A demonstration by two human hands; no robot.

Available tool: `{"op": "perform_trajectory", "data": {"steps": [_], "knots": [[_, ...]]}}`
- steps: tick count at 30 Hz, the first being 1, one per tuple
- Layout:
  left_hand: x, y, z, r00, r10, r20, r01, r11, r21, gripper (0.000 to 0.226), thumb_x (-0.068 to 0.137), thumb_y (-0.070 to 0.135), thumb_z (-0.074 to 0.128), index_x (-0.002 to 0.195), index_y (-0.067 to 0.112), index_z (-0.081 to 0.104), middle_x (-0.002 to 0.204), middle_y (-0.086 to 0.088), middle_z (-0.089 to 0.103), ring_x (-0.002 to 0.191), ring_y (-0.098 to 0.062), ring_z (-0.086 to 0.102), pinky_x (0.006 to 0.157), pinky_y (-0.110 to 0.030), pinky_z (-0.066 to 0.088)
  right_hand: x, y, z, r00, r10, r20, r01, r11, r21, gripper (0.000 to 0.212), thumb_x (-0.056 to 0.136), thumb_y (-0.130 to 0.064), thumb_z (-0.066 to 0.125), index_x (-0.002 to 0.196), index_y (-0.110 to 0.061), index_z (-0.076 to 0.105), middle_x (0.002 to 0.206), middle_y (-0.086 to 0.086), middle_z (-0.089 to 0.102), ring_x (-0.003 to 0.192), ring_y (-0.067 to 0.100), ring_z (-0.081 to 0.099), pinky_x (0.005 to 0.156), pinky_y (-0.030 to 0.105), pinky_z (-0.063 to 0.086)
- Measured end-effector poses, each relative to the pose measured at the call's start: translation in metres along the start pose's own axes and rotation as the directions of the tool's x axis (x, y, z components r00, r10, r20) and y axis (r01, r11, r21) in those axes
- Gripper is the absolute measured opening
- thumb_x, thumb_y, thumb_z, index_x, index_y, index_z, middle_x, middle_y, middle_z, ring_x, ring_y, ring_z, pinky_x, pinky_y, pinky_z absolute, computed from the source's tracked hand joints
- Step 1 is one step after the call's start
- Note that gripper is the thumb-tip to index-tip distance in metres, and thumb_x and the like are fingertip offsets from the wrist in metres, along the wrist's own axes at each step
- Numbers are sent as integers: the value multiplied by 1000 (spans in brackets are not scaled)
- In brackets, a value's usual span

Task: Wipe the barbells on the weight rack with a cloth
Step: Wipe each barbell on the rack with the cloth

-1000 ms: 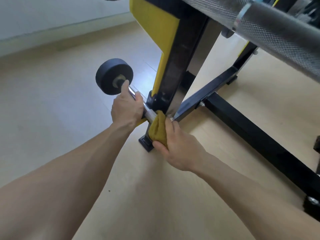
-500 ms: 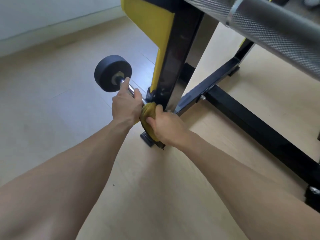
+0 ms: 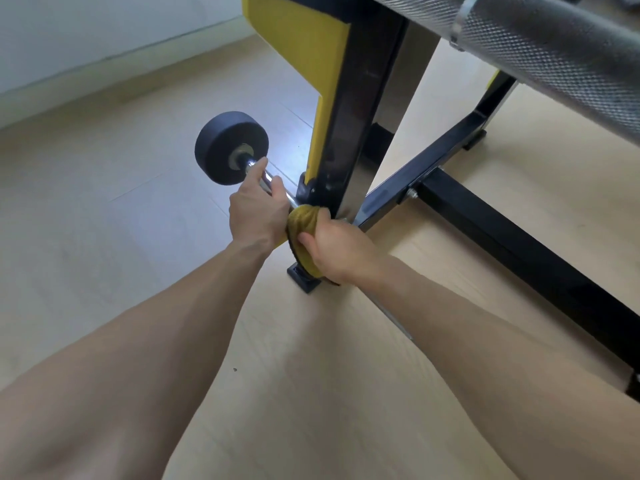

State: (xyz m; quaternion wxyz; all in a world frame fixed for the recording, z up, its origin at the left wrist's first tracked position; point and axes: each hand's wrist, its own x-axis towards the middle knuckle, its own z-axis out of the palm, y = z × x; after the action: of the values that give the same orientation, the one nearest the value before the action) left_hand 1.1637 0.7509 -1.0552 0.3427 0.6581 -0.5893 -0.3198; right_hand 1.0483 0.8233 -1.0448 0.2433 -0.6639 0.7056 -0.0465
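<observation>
Two bare forearms reach forward from the near edge over a pale wooden floor (image 3: 104, 237). The right hand (image 3: 332, 247) is curled around a mustard-yellow cloth (image 3: 302, 225), clamping it onto the low barbell's shaft close beside the black upright post of the weight rack (image 3: 353, 140). Part of the cloth hangs below the hand, near the rack's black foot. Just left of it, touching the cloth, the left hand (image 3: 258, 216) grips the chrome shaft of the barbell (image 3: 268, 180), thumb stretched along the bar toward its far end. Beyond the thumb, a black round weight (image 3: 225, 143) caps that end of the bar, raised above the floor. The bar seems to pass into a bracket on the post, though the hands hide that joint. A yellow panel runs up the post's left side. Black base beams stretch right and far. A second, knurled steel bar (image 3: 540, 46) crosses the upper right corner, very close to the camera.
</observation>
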Motion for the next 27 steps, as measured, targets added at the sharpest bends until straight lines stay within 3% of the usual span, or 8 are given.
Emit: {"op": "perform_trajectory", "data": {"steps": [5, 8, 11, 16, 20, 23, 25, 27], "knots": [[-1, 3, -4, 1000, -15, 18, 16, 999, -38, 44, 103, 33, 48, 147, 29, 46, 140, -5, 59, 117, -26, 64, 102, -36, 51, -57, 29, 0, 992, -107, 73, 114, 987, -111, 56, 106, -28, 35, 154, -11, 14, 131, 14, 45, 88, 27, 54, 74, 42, 50], [0, 3, -4, 1000, -21, 20, 21, 999, -35, 43, 104, 33, 49, 147, 29, 46, 136, -5, 62, 114, -25, 66, 100, -34, 52, -91, 43, -2, 994, -24, 107, 48, 973, -227, 64, 104, -27, 36, 158, -16, 2, 132, 18, 44, 86, 32, 60, 66, 39, 48], [1, 2, -2, 1000, -22, 11, 23, 999, -47, 43, 103, 33, 49, 146, 30, 46, 134, -6, 63, 112, -26, 67, 99, -35, 53, -70, 33, -2, 994, -51, 99, 76, 960, -270, 67, 105, -27, 37, 157, -12, -3, 137, 20, 44, 98, 35, 62, 72, 40, 50], [2, 0, 2, 1000, -12, 6, 12, 999, -43, 44, 102, 33, 51, 145, 29, 47, 139, -6, 60, 116, -28, 65, 102, -42, 53, -1, 5, 7, 989, -117, -90, 92, 966, -243, 64, 106, -39, 34, 155, -6, 7, 131, 15, 57, 103, 30, 64, 71, 31, 44], [2, 0, 0, 1000, -19, 22, 21, 997, -69, 44, 102, 33, 51, 146, 30, 45, 139, -5, 59, 115, -26, 66, 100, -37, 53, -56, 31, 4, 990, -142, -7, 138, 970, -201, 58, 106, -29, 35, 153, -2, 13, 140, 19, 43, 109, 38, 57, 75, 39, 48], [3, -1, 0, 999, -50, 20, 52, 993, -102, 44, 102, 35, 52, 146, 33, 45, 136, -2, 60, 110, -24, 68, 95, -31, 54, -110, 52, -7, 993, -45, 111, 73, 963, -261, 52, 107, -34, 31, 148, -11, 8, 119, 10, 50, 75, 20, 59, 63, 31, 50], [4, -1, 2, 998, -52, 21, 54, 992, -117, 43, 102, 35, 52, 145, 34, 45, 135, -2, 61, 109, -25, 68, 95, -32, 55, -111, 55, -9, 984, -156, 90, 177, 933, -315, 44, 102, -26, 49, 135, -5, 30, 108, 11, 51, 56, 12, 41, 49, 21, 41], [4, -3, 2, 998, -56, 15, 58, 992, -113, 43, 102, 35, 52, 144, 34, 46, 136, -3, 60, 110, -24, 67, 95, -33, 55, -77, 40, -9, 975, -187, 122, 213, 942, -260, 23, 99, -16, 53, 117, -2, 52, 112, 19, 49, 66, 18, 39, 59, 28, 48]]}}
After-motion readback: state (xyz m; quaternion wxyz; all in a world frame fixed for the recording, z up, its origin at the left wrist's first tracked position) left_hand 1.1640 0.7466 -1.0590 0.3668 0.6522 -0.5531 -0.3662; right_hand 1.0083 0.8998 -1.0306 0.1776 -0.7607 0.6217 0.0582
